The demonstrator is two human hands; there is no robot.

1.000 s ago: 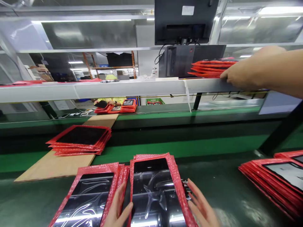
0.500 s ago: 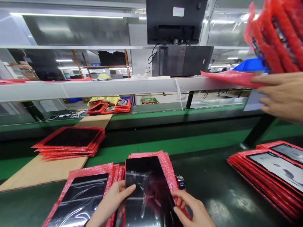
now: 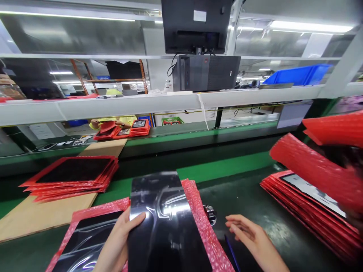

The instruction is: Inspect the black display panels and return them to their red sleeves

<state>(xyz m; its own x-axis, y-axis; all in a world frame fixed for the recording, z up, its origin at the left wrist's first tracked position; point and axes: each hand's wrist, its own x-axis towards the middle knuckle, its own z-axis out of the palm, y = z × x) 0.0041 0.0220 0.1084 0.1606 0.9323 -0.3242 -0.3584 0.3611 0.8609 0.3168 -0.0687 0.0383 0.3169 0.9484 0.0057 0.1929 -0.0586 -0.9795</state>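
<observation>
A glossy black screen panel (image 3: 164,230) is gripped along its left edge by my left hand (image 3: 121,234), thumb on top. Its far end is raised and tilted over red bubble wrap (image 3: 197,211), which shows along its right side. My right hand (image 3: 253,238) is apart from the panel, fingers loosely bent and holding nothing. Just left of those fingers lies a blue pen (image 3: 232,253). A small shiny metal object (image 3: 210,214) sits beside the wrap. Under my left forearm, another black panel (image 3: 87,240) lies on red bubble wrap.
A stack of red-wrapped panels (image 3: 70,172) rests on a wooden board (image 3: 45,215). On the right stands another stack (image 3: 300,204), with blurred red wrap (image 3: 314,166) above it. A shelf beam (image 3: 127,105) crosses ahead. Beyond it, a person in yellow sleeves (image 3: 127,120) handles red-wrapped pieces.
My left hand has lifted and tilted the panel. My right hand has let go of its right side and moved right. Another person's hand with red wrap has left the upper right.
</observation>
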